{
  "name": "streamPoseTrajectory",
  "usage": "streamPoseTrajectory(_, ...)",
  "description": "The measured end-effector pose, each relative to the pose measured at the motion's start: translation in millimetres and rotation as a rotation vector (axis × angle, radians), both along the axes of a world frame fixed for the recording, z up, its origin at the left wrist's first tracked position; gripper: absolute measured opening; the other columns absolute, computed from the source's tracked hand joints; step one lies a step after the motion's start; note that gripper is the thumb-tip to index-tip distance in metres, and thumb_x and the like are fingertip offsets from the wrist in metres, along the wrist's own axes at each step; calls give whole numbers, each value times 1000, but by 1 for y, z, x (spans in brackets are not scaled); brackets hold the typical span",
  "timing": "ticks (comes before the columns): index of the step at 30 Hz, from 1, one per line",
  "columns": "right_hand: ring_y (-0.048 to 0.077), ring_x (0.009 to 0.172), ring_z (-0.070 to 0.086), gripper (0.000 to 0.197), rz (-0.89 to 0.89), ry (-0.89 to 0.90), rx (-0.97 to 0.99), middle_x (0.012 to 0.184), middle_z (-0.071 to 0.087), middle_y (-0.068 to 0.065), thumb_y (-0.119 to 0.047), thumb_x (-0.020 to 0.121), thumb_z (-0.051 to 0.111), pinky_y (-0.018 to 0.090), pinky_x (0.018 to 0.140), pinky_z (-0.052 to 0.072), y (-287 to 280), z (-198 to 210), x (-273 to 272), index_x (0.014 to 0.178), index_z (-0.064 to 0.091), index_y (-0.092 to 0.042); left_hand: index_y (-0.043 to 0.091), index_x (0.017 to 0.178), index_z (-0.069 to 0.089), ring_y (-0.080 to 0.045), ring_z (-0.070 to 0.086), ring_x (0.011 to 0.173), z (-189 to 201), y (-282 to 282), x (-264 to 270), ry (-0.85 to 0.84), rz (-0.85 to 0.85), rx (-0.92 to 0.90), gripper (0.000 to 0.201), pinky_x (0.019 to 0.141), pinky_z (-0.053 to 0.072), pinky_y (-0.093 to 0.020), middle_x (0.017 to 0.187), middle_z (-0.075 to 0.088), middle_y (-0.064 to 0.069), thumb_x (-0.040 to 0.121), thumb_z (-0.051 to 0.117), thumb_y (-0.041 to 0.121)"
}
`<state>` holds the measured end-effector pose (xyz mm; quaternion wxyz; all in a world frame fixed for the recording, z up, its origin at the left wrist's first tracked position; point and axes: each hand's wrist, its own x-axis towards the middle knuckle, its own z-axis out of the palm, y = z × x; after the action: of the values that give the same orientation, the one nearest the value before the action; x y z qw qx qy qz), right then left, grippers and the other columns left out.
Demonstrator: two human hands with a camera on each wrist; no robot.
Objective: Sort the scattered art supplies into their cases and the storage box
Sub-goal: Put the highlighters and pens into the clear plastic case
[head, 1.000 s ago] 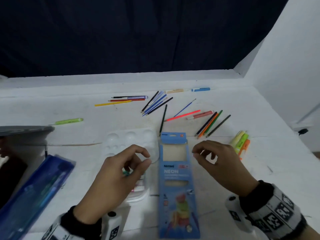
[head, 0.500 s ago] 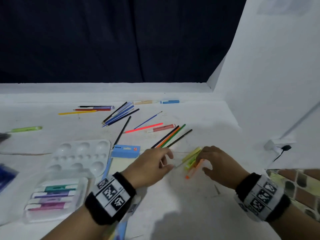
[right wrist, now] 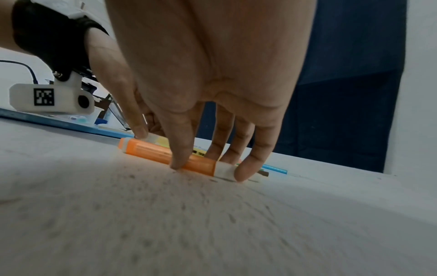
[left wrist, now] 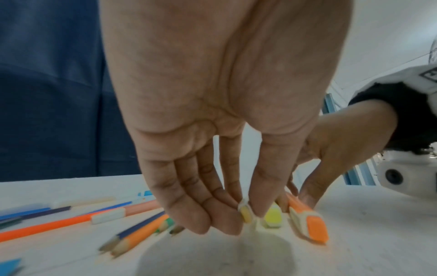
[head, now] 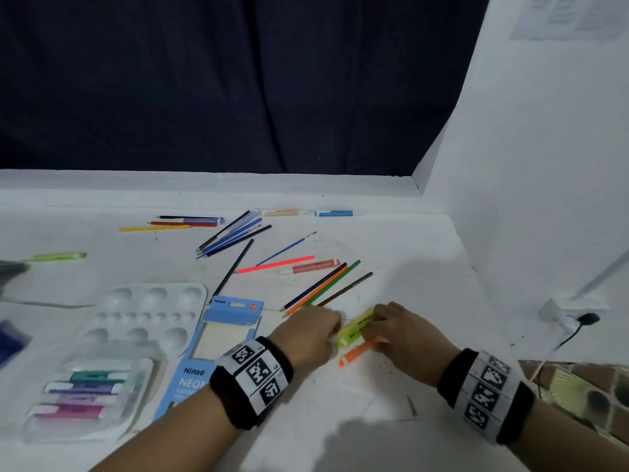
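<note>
Three highlighters lie side by side on the white table: a yellow one (head: 357, 320), a green-yellow one (head: 350, 335) and an orange one (head: 354, 356). My left hand (head: 332, 330) pinches the near cap end of the yellow highlighter (left wrist: 246, 214) between thumb and fingers. My right hand (head: 374, 330) curls over the far ends of the bunch. In the right wrist view its thumb lies in front of the orange highlighter (right wrist: 151, 151) and its fingers behind it. The blue Ninso pencil box (head: 218, 349) lies open-flapped to the left.
Coloured pencils (head: 323, 287), brushes and pens lie scattered behind my hands. A white palette (head: 146, 318) and a clear case of pastel markers (head: 85, 396) sit at the left. A white wall (head: 527, 199) and a socket with a cable (head: 575, 315) bound the right side.
Both hands left the blue pencil box and moved right to the highlighters. My fingers have now come down around them; my head turned right too.
</note>
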<state>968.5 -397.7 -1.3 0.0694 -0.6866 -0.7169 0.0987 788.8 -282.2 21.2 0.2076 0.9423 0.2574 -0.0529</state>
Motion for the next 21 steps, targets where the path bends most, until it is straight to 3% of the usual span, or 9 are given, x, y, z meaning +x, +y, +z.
streamPoseTrajectory(5, 17, 97, 51, 9, 80, -38, -23, 104, 54, -5, -28, 96, 56, 35, 78, 51, 16, 3, -5, 103, 62, -28, 19, 99, 71, -14, 53, 76, 16, 5, -40, -147, 188, 0, 14, 65, 36, -27, 84, 57, 4, 90, 59, 18)
streamPoseTrajectory(9, 17, 97, 52, 14, 109, -57, -11, 103, 55, -6, -28, 98, 49, 34, 80, 49, 28, 6, -16, 106, 60, -29, 27, 94, 73, -8, 58, 76, 19, 13, -86, -367, 412, -50, 16, 71, 46, -25, 84, 61, 7, 89, 63, 15)
streamPoseTrajectory(12, 14, 93, 52, 12, 68, -6, -15, 99, 55, -8, -28, 99, 47, 30, 81, 45, 32, 11, -25, 105, 57, -29, 30, 88, 74, -12, 67, 75, 20, 11, -119, -552, 622, -208, 25, 68, 53, -23, 83, 70, 3, 90, 65, 7)
streamPoseTrajectory(15, 14, 81, 54, 4, 15, 91, -15, 89, 56, -8, -25, 96, 51, 29, 74, 44, 35, 17, -36, 95, 55, -26, 19, 92, 74, -21, 72, 76, 21, 4, -142, -745, 809, -365, 20, 72, 55, -28, 78, 74, -4, 93, 63, 3)
streamPoseTrajectory(18, 11, 68, 52, 6, -20, 215, 45, 77, 57, -9, -23, 92, 55, 31, 64, 42, 39, 18, -46, 90, 51, -27, 11, 95, 74, -27, 73, 83, 22, -6, -157, -877, 881, -484, 14, 83, 58, -34, 80, 74, -9, 96, 60, 7)
streamPoseTrajectory(20, 11, 68, 56, 13, -33, 339, 98, 74, 60, -9, -18, 90, 56, 34, 66, 48, 44, 21, -58, 95, 51, -28, 13, 96, 74, -28, 72, 85, 21, -11, -166, -916, 889, -531, 14, 85, 57, -37, 81, 73, -9, 96, 60, 13)
streamPoseTrajectory(21, 10, 71, 60, 22, -46, 401, 111, 76, 62, -10, -12, 89, 56, 31, 70, 50, 45, 23, -65, 100, 51, -30, 15, 94, 75, -29, 72, 85, 20, -13, -170, -934, 894, -552, 15, 84, 57, -38, 82, 73, -9, 96, 60, 16)
